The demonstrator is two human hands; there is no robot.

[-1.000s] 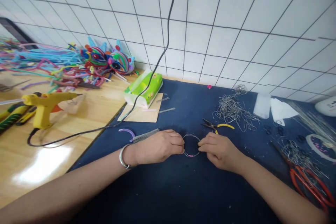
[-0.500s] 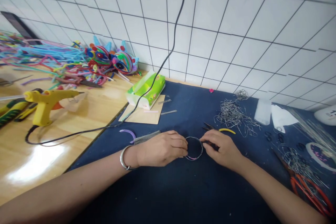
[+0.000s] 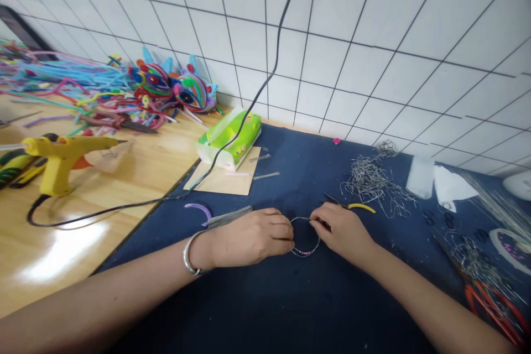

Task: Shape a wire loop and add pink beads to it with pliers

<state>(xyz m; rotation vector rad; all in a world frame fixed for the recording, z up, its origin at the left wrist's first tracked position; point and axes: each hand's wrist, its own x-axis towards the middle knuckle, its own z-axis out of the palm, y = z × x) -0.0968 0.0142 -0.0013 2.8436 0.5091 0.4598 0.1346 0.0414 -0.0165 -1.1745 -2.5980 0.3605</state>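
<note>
A thin round wire ring [image 3: 318,243] with several small pink beads [image 3: 305,253] along its near side is held upright-facing me between my hands. My left hand [image 3: 259,235], with a silver bangle at the wrist, pinches its left side. My right hand [image 3: 342,227] has its fingertips closed on the ring's upper right. The exact finger contact is partly hidden. Just behind my right hand lie yellow-handled pliers [image 3: 360,207], partly covered by it. Beside my left hand rests a bundle of straight wires [image 3: 229,217], next to a purple curved strip [image 3: 199,211].
On the left are a yellow glue gun [image 3: 62,160] and colourful pipe cleaners [image 3: 83,77]. A black cord [image 3: 265,84] crosses a green tissue pack [image 3: 232,135]. Tangled wire [image 3: 367,177], red-handled pliers [image 3: 489,310] and a bead dish [image 3: 512,249] lie right, on the dark mat [image 3: 265,310].
My right hand has shifted left along the ring, from its right side to its upper right. My left hand keeps its pinch. The view has moved slightly.
</note>
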